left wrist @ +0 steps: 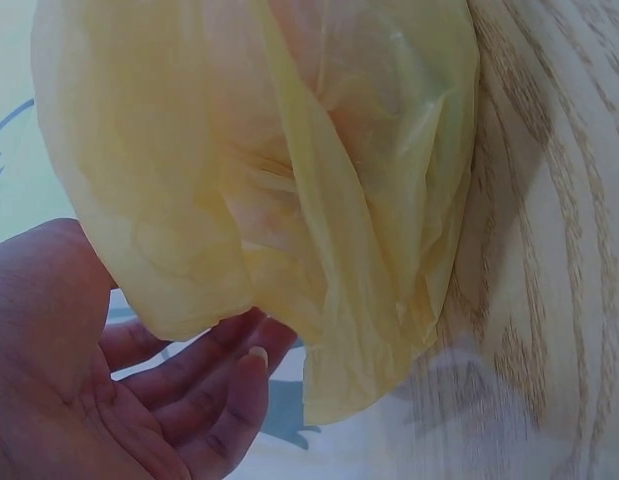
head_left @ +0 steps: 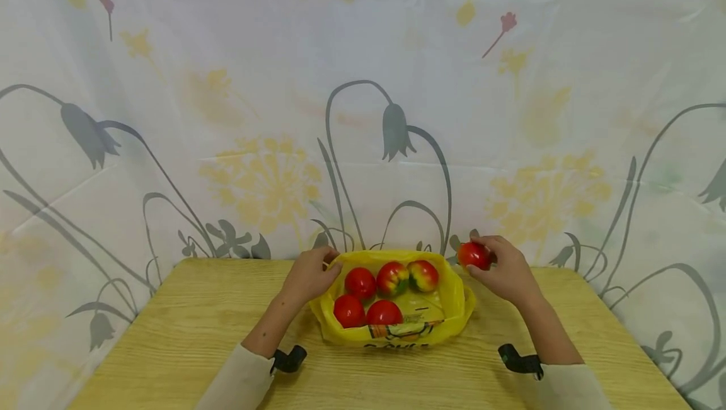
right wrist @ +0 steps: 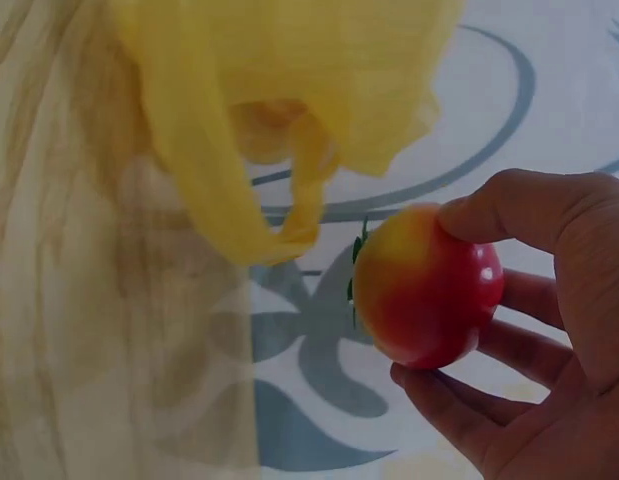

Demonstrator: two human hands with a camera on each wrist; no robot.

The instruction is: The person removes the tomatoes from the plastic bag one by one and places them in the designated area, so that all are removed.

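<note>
A yellow plastic bag (head_left: 454, 309) sits upright with its mouth spread wide. Inside it lie several red tomatoes (head_left: 360, 283), some with yellow around a green stem end. At the bag's left rim, my left hand (head_left: 313, 274) holds the thin film between thumb and fingers. The thumb is hidden behind the yellow film in the left wrist view, and the fingers curl by its lower edge. Past the bag's right side, my right hand (head_left: 507, 269) grips one more tomato (right wrist: 429, 285), shiny red and yellow with green sepals. This tomato is raised, apart from the bag.
A pale wood-grain table (head_left: 210, 309) bears the bag near its far side. Behind it hangs a white curtain (head_left: 363, 38) printed with grey and yellow flowers. The bag's handle loop (right wrist: 299, 200) sticks out on the right. Black wrist mounts (head_left: 290, 359) project from the sleeves.
</note>
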